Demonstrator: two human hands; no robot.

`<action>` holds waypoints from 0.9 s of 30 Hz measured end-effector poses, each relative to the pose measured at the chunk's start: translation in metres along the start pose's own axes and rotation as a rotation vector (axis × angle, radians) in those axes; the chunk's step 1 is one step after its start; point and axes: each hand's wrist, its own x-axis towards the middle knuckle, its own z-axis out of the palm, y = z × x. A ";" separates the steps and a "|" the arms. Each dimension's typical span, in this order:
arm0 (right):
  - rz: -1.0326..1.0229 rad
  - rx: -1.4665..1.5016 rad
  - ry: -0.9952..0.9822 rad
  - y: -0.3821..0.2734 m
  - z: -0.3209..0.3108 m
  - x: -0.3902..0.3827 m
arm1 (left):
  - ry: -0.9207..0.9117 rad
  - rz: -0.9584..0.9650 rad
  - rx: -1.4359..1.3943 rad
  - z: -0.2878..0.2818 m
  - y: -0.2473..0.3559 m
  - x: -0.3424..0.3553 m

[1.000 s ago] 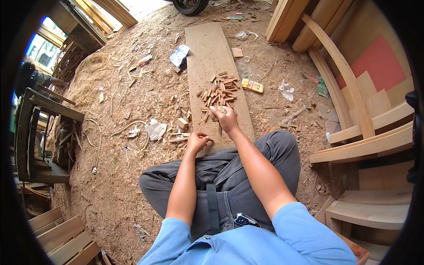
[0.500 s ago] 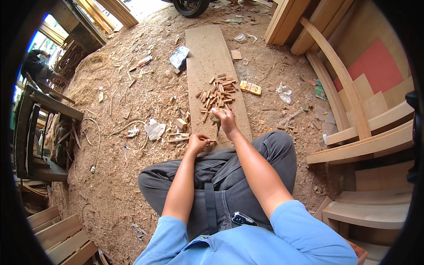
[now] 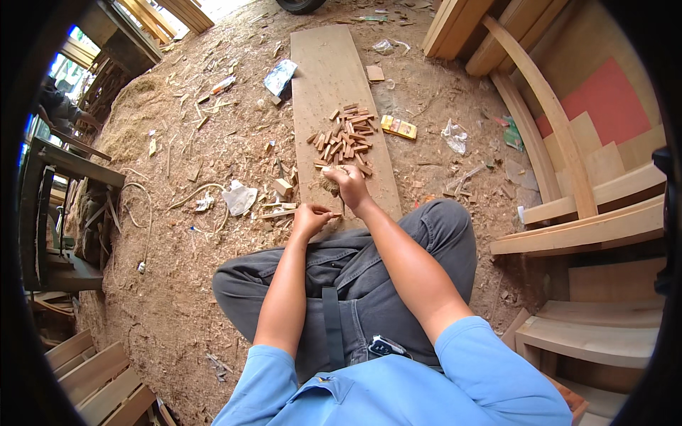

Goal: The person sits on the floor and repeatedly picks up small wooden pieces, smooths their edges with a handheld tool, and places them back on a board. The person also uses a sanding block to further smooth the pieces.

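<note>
A long wooden board (image 3: 323, 60) lies on the ground in front of my crossed legs. On it is a loose pile of small wooden blocks (image 3: 346, 135). Just nearer than the pile, my right hand (image 3: 350, 186) is closed around a tool with a rough brownish head or handle (image 3: 329, 185); a thin dark part points down below the fist, and the exact kind is unclear. At the board's near left edge my left hand (image 3: 310, 221) pinches a small wooden piece (image 3: 334, 215), mostly hidden by the fingers, close under the tool.
Wood shavings cover the ground. Offcuts (image 3: 283, 187) and a white plastic scrap (image 3: 239, 197) lie left of the board; a yellow packet (image 3: 398, 127) lies right of it. Curved wooden parts (image 3: 582, 231) stand at the right. A person (image 3: 64, 106) is at the far left.
The view has shifted slightly, so the board and pile appear higher and a little left. My right hand with the tool has come closer to my left hand, the tool tilting differently.
</note>
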 end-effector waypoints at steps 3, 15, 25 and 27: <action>0.070 -0.112 -0.008 -0.002 -0.001 0.001 | -0.005 0.002 0.013 0.000 0.005 0.001; 0.053 -0.062 -0.041 -0.003 0.000 0.000 | 0.011 0.053 0.097 0.001 0.005 0.002; 0.026 -0.030 -0.064 0.008 0.001 0.006 | 0.011 0.028 0.104 0.004 0.004 0.004; 0.020 -0.047 -0.037 0.009 0.002 0.005 | 0.015 0.031 0.094 0.004 0.004 0.003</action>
